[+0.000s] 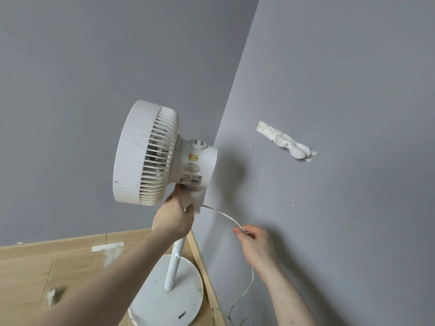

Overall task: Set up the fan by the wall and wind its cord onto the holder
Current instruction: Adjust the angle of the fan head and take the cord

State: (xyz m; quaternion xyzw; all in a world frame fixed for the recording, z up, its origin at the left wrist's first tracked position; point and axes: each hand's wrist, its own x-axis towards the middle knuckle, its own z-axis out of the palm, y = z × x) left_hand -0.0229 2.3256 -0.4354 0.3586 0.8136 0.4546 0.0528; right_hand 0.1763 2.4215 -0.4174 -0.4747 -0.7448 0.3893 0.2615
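Here the white pedestal fan [146,154] stands in the corner, its round base [164,300] on the wood floor [35,274] beside the grey wall [341,208], so placement looks largely done. The left hand [173,218] is closed around the neck just below the motor housing. To its right and slightly lower, the right hand [255,243] pinches the flat white cord [223,215], which runs from the neck and trails down past the wrist. Above the right hand, the white wall holder [286,141] carries no cord; winding remains. No containers are visible.
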